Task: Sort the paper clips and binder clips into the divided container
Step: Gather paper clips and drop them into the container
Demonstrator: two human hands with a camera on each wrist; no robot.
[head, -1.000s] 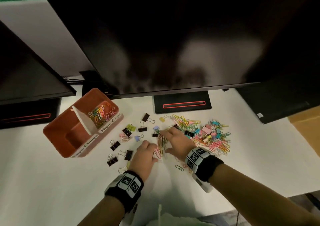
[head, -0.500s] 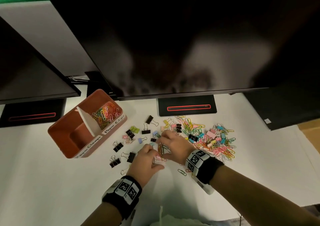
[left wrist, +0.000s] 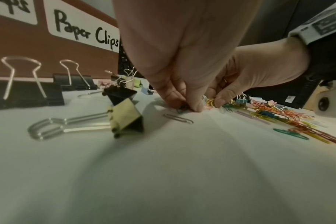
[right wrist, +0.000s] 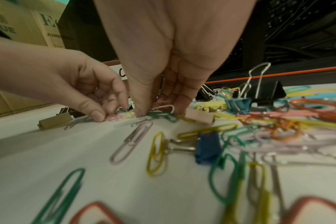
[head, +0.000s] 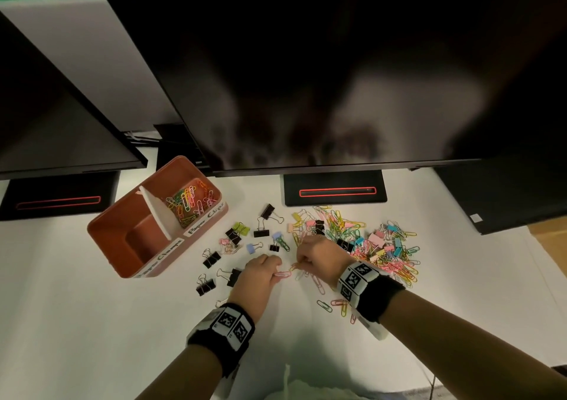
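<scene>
Both hands are working low on the white tabletop (head: 92, 323): the left hand (head: 256, 272) is pinching a pink paper clip (head: 283, 274), the right hand (head: 319, 257) is pinching paper clips beside it. Loose paper clips and binder clips (head: 380, 252) are lying rightward, the divided container (head: 122, 246) sitting left.

One divided container (head: 129, 264) with two compartments, each bearing one label; the far compartment holds a heap of coloured paper clips (head: 188, 203), too tangled to count, the near one shows none. Black binder clips (head: 261, 227) on the worktop (head: 92, 323): about nine to the left of the hands, with at least two more in the mixed pile (head: 380, 249) on the right, where pastel binder clips and paper clips are too many and too overlapped to number. Two hands, two wristbands, two monitor stands.
</scene>
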